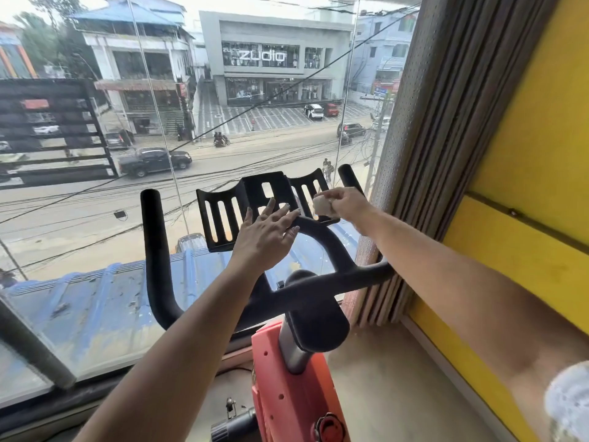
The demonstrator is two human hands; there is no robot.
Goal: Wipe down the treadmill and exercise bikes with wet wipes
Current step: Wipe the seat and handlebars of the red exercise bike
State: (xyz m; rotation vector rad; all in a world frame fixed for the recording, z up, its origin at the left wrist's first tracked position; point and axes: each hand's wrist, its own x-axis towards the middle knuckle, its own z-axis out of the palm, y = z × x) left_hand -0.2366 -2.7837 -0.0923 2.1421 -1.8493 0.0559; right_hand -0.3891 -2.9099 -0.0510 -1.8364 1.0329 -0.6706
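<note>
Forearms, two, mine: nearest the lens, reaching forward from the bottom corners. A white sleeve [570, 400] edge shows at lower right, blurred.

Left hand [267, 232]: released, fingers [288, 212] straight and spread, laid against the lower edge of the slotted rack [220, 218]. Whether it presses or only hovers, I cannot tell.

Right hand [345, 204]: fingers [334, 194] curled round a bunched wet wipe [321, 205], held at the right edge of the rack, just above the centre loop of the handlebar [153, 250].

Exercise bike [287, 393]: orange frame, black handlebar, grey stem, red knob [330, 427] low down. It stands against the window [79, 202], beside a yellow wall [526, 138].

Progress, as I judge it: wiping is at the rack of this one bike, so mid-task at best. No wet streak or sheen shows on the black parts, so which surfaces are done cannot be read. Left to do, by my reckoning — handlebar horns, stem, frame, saddle, any other bikes, the treadmill.

Hidden or unclear:
- treadmill not in view
- saddle, pedals and flywheel cut off below the picture's edge
- wipe packet not seen
- contact between wipe and rack covered by my own fingers
- right horn of the handlebar partly behind the right hand
</note>
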